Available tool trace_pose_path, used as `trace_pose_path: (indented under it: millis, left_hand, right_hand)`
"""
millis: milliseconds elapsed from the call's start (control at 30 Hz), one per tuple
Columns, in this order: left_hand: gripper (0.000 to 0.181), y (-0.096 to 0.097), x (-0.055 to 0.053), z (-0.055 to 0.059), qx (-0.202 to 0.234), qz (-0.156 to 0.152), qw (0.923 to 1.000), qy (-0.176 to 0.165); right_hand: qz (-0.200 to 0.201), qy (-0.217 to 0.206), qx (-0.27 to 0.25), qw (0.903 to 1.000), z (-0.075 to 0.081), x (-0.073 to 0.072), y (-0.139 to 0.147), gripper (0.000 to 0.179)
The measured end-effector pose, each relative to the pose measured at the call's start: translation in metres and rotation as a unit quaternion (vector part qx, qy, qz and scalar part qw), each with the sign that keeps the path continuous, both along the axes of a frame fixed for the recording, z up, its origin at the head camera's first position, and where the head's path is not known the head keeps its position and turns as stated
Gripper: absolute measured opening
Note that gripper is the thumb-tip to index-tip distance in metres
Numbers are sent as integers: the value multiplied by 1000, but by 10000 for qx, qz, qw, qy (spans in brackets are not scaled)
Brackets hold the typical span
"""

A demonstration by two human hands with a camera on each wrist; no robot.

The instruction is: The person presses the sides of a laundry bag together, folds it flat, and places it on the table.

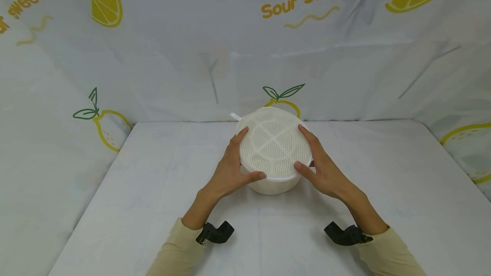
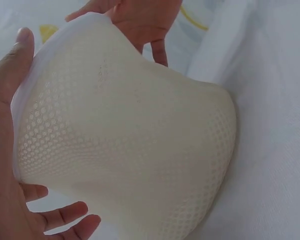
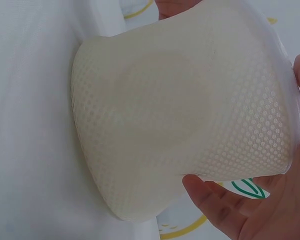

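A cream-white, drum-shaped mesh laundry bag (image 1: 274, 144) stands on the white cloth, its round top tilted toward the head camera. My left hand (image 1: 232, 167) grips its left side, with the thumb along the front of the rim. On the opposite side my right hand (image 1: 326, 169) holds the bag, its thumb on the edge of the top and its fingers along the side. In the left wrist view the mesh wall (image 2: 130, 120) looks soft and dented inward. A round, darker shape shows through the wall (image 3: 165, 110) in the right wrist view.
A short white tab (image 1: 235, 116) sticks out at the bag's back left. White cloth covers the table (image 1: 153, 173), and a lemon-print curtain (image 1: 172, 54) hangs behind it. Dark wrist cameras (image 1: 216, 232) sit at both cuffs.
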State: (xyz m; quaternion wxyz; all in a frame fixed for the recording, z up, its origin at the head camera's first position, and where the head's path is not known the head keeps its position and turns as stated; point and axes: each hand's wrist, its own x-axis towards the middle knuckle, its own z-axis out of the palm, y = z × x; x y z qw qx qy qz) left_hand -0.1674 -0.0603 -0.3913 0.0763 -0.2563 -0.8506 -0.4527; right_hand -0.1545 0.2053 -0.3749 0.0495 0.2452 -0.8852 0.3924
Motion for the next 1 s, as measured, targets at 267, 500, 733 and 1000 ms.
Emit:
trace_pose_path:
  millis: [267,500,733,1000]
  left_hand:
    - [109,2,2,2,117,-218,9996,-125]
    - [106,3,3,3,410,-431,9973,-426]
    - [105,6,2,0,715,-548,9948,-477]
    - [105,7,4,-2,715,-440,9949,-562]
  right_hand:
    - [-62,29,27,10000,1,2,-1,76]
    - [-82,-151,-345,9993,-1,2,-5,74]
    - [-79,-206,-577,9981,-2,2,-7,73]
    - [83,-277,-833,9961,-4,3,-9,72]
